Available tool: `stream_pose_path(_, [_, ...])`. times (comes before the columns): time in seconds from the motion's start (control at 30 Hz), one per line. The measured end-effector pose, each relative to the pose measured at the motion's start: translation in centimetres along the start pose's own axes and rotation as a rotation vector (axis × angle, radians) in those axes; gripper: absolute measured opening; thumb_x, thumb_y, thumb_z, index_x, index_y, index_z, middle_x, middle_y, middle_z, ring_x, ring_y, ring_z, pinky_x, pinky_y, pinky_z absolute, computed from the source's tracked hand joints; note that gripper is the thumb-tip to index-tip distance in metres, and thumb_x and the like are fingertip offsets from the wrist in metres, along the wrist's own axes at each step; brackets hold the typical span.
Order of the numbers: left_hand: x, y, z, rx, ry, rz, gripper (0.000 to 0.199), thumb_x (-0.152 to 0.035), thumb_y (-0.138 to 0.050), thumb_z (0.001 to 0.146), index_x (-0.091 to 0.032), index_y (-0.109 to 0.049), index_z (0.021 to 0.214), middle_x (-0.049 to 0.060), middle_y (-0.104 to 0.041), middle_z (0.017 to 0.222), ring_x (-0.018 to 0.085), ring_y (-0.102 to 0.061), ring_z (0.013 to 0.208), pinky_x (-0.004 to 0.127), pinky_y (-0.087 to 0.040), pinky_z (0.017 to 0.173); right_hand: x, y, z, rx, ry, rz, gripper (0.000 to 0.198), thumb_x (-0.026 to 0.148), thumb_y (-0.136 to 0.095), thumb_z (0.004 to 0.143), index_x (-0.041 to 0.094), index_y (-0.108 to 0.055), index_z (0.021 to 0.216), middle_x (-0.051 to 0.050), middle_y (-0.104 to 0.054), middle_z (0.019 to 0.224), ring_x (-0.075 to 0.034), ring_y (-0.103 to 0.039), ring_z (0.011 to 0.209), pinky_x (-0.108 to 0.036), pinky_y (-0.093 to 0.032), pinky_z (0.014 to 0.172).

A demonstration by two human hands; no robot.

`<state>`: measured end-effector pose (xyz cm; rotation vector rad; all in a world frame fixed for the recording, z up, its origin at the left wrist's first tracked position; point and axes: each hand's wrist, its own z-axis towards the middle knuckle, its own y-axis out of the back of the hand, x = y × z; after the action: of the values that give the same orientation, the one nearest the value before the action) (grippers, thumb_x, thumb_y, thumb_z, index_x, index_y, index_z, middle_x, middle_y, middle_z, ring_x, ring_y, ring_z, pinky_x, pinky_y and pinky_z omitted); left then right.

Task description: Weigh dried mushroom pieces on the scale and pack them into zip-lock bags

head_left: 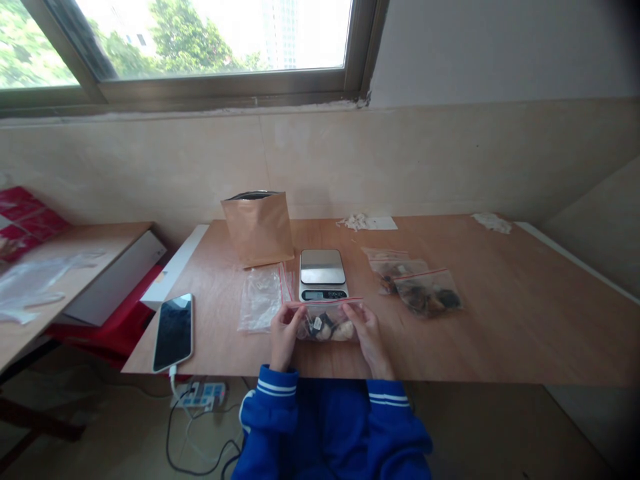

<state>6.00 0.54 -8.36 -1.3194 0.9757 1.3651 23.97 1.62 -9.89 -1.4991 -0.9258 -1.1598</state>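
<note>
A clear zip bag (327, 325) with a red seal strip is held between both hands at the table's front edge. Dark and pale dried pieces and a small white packet lie inside it. My left hand (286, 330) pinches the bag's top left corner, and my right hand (369, 333) grips its top right corner. Just behind the bag stands a small kitchen scale (323, 268) with a bare metal plate. Flat clear zip bags (261, 300) lie beside my left hand. Filled zip bags (429, 293) with dark and brown pieces rest to the right.
An open brown pouch (259, 227) stands behind the flat bags. A phone (173, 333) on a white charging cable lies at the left edge, above a power strip (203, 395) on the floor. White scraps (354, 221) lie along the back, near the wall.
</note>
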Motion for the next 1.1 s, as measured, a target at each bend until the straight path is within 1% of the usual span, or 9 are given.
stream_pose_path(0.1, [-0.22,0.08,0.02,0.029,0.001,0.012,0.027,-0.043,-0.069,0.080,-0.015,-0.069,0.083,0.004,-0.070,0.077,0.018,-0.064,0.076,0.028,-0.050,0.072,0.06,-0.11,0.00,0.004,-0.020,-0.011,0.035,0.047,-0.080,0.065,0.018,-0.073,0.084,-0.006,-0.076,0.085,-0.023,-0.071,0.083,-0.034,-0.055,0.080])
stream_pose_path(0.2, [-0.36,0.27,0.01,0.048,0.008,0.046,0.027,-0.042,-0.069,0.081,-0.015,-0.070,0.084,0.005,-0.071,0.079,0.019,-0.065,0.078,0.028,-0.049,0.073,0.07,-0.09,-0.02,-0.003,-0.045,-0.001,0.035,0.046,-0.080,0.064,0.019,-0.074,0.084,-0.005,-0.076,0.084,-0.023,-0.072,0.079,-0.032,-0.056,0.075])
stream_pose_path(0.33, [-0.31,0.37,-0.14,0.037,0.015,0.075,0.027,-0.042,-0.068,0.081,-0.015,-0.070,0.085,0.005,-0.072,0.081,0.019,-0.065,0.079,0.028,-0.049,0.072,-0.18,-0.04,-0.07,0.002,-0.076,-0.014,0.034,0.046,-0.080,0.065,0.020,-0.074,0.086,-0.006,-0.077,0.084,-0.022,-0.073,0.077,-0.031,-0.057,0.072])
stream_pose_path(0.5, [-0.16,0.14,-0.22,0.024,0.039,0.010,0.027,-0.042,-0.068,0.081,-0.015,-0.069,0.085,0.005,-0.071,0.080,0.017,-0.065,0.076,0.026,-0.049,0.068,-0.31,-0.12,-0.04,-0.007,-0.050,-0.027,0.034,0.047,-0.080,0.066,0.020,-0.074,0.085,-0.006,-0.077,0.084,-0.022,-0.073,0.078,-0.030,-0.057,0.074])
stream_pose_path(0.6, [-0.21,0.03,-0.24,0.074,0.060,-0.037,0.028,-0.042,-0.070,0.079,-0.016,-0.069,0.088,0.004,-0.070,0.078,0.017,-0.065,0.072,0.025,-0.048,0.064,-0.29,-0.17,-0.05,-0.009,-0.027,-0.023,0.035,0.048,-0.080,0.066,0.019,-0.074,0.085,-0.007,-0.077,0.085,-0.022,-0.072,0.080,-0.031,-0.057,0.075])
stream_pose_path(0.73, [-0.32,-0.10,-0.31,0.141,0.084,-0.039,0.027,-0.041,-0.072,0.077,-0.015,-0.070,0.086,0.005,-0.071,0.079,0.017,-0.066,0.073,0.027,-0.050,0.068,-0.51,-0.18,-0.08,-0.004,-0.024,-0.023,0.036,0.048,-0.079,0.068,0.018,-0.074,0.086,-0.006,-0.076,0.084,-0.021,-0.071,0.079,-0.031,-0.056,0.075])
stream_pose_path(0.87, [-0.40,-0.21,-0.29,0.109,0.053,0.000,0.026,-0.040,-0.072,0.077,-0.015,-0.072,0.083,0.006,-0.072,0.079,0.018,-0.066,0.074,0.028,-0.051,0.070,-0.70,-0.19,-0.05,-0.024,-0.023,-0.032,0.038,0.048,-0.080,0.067,0.017,-0.074,0.088,-0.007,-0.076,0.085,-0.022,-0.070,0.081,-0.034,-0.056,0.078])
stream_pose_path(1.0, [-0.38,-0.21,-0.30,0.073,0.025,0.035,0.025,-0.039,-0.073,0.077,-0.015,-0.073,0.082,0.006,-0.073,0.079,0.019,-0.066,0.076,0.029,-0.051,0.071,-0.57,-0.29,-0.04,-0.032,0.027,-0.054,0.035,0.048,-0.079,0.068,0.018,-0.073,0.084,-0.006,-0.075,0.084,-0.022,-0.070,0.083,-0.035,-0.055,0.081])
stream_pose_path(1.1, [-0.27,-0.22,-0.35,0.045,0.002,0.060,0.026,-0.040,-0.073,0.077,-0.015,-0.073,0.082,0.006,-0.073,0.080,0.020,-0.067,0.077,0.030,-0.051,0.072,-0.49,-0.33,-0.07,-0.036,0.064,-0.083,0.032,0.047,-0.078,0.070,0.018,-0.073,0.083,-0.005,-0.075,0.082,-0.022,-0.070,0.081,-0.034,-0.056,0.079])
